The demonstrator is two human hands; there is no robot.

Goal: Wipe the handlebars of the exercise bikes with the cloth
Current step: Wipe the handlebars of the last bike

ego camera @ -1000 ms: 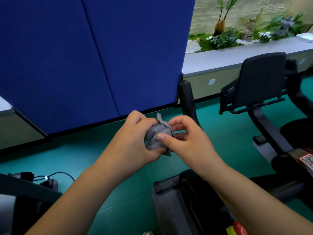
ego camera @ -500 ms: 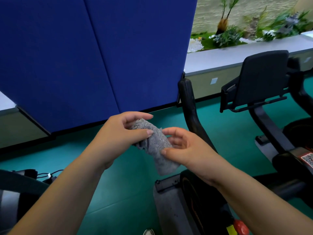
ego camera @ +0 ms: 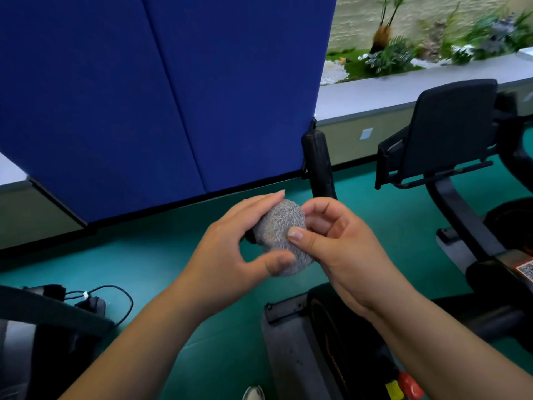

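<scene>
At frame centre: grey terry cloth (ego camera: 281, 236) bunched into a rounded wad, held between both hands above the green floor (ego camera: 161, 255). Left hand (ego camera: 230, 249) curled round the wad's left side, fingers over the top, thumb pressed against the lower edge. Right hand (ego camera: 334, 249) gripping from the right, thumb tip flat on the near face, fingers folded behind. Cloth clear of every bike part, not touching any handlebar.

Just above and behind the right hand: black upright handlebar grip (ego camera: 317, 163), vertical, slightly tilted, standing in front of the lower right corner of the blue partition panel (ego camera: 144, 96). Well apart from the cloth.

Lower centre to lower right: grey and black body of the nearer exercise bike (ego camera: 305, 350), red and yellow parts at the bottom edge.

Right of frame: black console (ego camera: 450, 125) of a second exercise bike on a curved black stem, QR sticker (ego camera: 526, 268) at the far right edge.

Lower left: dark equipment with a looped black cable (ego camera: 121, 301) lying on the floor.

Upper right: grey ledge (ego camera: 375, 93) with green plants (ego camera: 389, 56) and white pebbles behind it.
</scene>
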